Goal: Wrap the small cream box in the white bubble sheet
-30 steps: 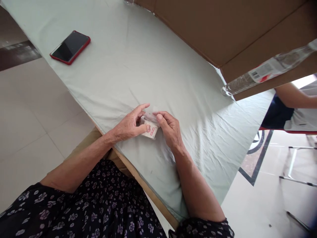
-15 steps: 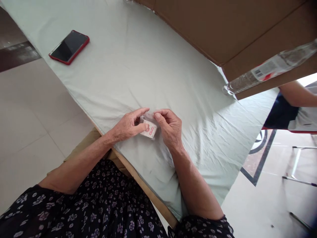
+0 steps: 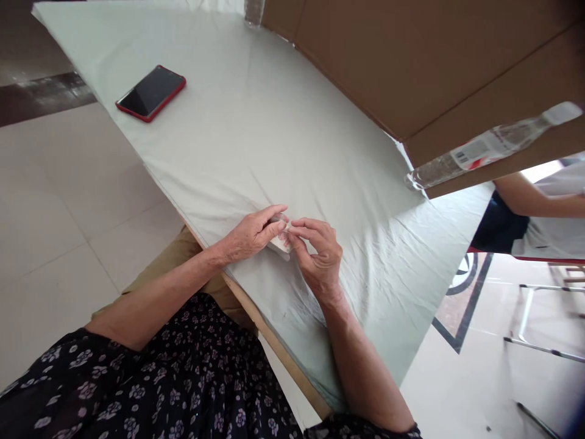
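Note:
A small white box with red print is between my hands, just above or on the cloth near the table's front edge. Clear plastic film shows around it, though my fingers cover much of it. My left hand is closed around the box from the left, its thumb lying over the top. From the right, my right hand pinches at the upper right corner of the box. Whether those fingertips have the film or the box itself I cannot tell.
A phone in a red case lies on the pale green tablecloth. A large cardboard box stands at the back right, with a clear plastic bottle at its lower edge. Another person's arm shows beyond the table at right.
My right fingers have come in from the film above the box to its corner, and my left thumb has shifted over it. The whole view has shifted slightly.

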`<action>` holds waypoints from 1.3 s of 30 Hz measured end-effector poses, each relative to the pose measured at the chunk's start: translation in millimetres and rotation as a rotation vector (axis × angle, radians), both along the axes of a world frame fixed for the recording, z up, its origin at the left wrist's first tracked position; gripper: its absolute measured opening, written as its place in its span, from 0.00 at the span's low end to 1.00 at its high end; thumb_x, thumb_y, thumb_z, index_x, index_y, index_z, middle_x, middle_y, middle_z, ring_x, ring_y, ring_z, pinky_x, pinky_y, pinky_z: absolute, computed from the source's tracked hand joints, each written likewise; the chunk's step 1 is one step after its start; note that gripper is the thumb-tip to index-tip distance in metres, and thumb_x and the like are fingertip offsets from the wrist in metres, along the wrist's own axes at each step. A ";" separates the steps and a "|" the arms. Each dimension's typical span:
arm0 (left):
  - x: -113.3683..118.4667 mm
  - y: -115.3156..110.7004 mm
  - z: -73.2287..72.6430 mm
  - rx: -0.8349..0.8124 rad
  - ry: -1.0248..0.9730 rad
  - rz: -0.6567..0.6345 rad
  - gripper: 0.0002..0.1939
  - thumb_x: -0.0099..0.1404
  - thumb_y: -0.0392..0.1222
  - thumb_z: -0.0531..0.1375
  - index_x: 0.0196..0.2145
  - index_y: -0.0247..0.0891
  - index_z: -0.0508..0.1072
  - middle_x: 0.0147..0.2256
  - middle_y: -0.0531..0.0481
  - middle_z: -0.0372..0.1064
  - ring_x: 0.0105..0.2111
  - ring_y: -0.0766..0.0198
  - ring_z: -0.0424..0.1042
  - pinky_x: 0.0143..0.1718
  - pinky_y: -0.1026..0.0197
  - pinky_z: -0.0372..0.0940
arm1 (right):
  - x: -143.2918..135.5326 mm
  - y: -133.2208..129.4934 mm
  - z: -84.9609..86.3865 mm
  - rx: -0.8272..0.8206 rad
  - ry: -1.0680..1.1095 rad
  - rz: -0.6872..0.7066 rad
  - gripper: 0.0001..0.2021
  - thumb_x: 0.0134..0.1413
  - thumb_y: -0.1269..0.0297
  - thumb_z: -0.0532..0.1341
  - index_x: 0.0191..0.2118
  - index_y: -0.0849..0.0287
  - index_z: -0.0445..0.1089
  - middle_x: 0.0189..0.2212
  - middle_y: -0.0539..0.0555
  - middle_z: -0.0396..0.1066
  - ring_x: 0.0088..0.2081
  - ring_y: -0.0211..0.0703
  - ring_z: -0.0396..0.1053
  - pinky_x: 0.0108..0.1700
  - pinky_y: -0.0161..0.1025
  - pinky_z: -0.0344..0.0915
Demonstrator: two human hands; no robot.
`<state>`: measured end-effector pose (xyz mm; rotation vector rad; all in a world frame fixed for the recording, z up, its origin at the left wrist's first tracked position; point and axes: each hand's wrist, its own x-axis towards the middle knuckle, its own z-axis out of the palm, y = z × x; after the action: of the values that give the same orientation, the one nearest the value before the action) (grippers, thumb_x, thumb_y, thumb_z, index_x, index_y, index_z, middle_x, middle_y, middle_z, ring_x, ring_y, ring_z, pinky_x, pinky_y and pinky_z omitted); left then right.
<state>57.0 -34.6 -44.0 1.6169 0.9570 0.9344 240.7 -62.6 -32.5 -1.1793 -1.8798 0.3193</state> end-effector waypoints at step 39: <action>0.8 7.2 -19.7 0.128 -0.027 0.452 0.20 0.75 0.51 0.51 0.56 0.37 0.70 0.52 0.39 0.74 0.49 0.57 0.75 0.53 0.54 0.70 | 3.7 -2.5 -39.6 -0.247 0.093 0.062 0.39 0.55 0.54 0.68 0.69 0.49 0.53 0.64 0.62 0.63 0.61 0.57 0.66 0.65 0.60 0.63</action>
<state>57.8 -27.5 -63.7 1.5133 1.2963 1.3426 244.4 -65.1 -72.1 -1.2468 -1.8362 0.6453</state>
